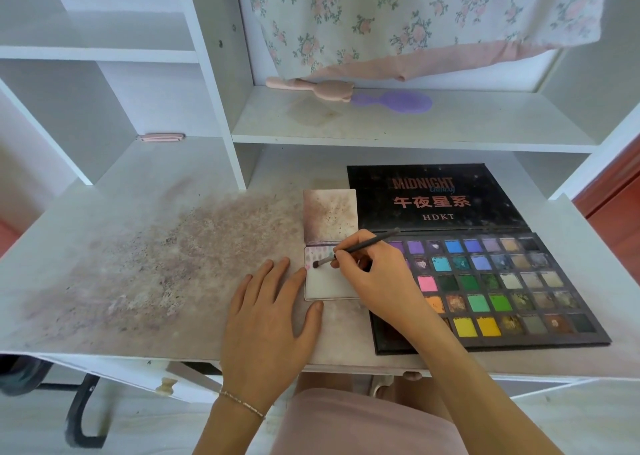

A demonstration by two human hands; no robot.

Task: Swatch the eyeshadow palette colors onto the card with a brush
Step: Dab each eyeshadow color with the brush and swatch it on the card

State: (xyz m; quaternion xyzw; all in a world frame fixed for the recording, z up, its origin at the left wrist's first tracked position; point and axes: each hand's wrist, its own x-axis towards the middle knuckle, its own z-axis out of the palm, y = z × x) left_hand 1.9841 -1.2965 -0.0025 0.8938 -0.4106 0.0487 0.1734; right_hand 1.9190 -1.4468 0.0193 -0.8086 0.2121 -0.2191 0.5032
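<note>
**A:** Head view: your right hand (372, 274) has a pinch grip round the brush (356, 247), tip down on the card (332, 288) near its left edge. Left hand (273, 302) lies flat and open on the worktop (121, 247), fingertips touching the card's left edge to pin it.

**B:** How far along?

**A:** Early, I'd say. One row of faint swatches runs along the card's far edge and you're starting the second row at its left end. Most of the card is bare. The palette (491, 288) has dozens of pans, so the bulk is left.

**B:** Where's everything?

**A:** The card sits between your hands, just left of the palette, touching or nearly. Palette lid (433, 195) lies open flat on the far side. A stained sheet (330, 214) butts the card's far edge.

**B:** Obstructions?

**A:** None on the card. Your right forearm crosses the palette's near-left pans, so watch for smearing. The worktop is dusted with powder on the left. Pink comb (311, 87) and purple brush (398, 101) sit on the far shelf (415, 125), well clear.
</note>
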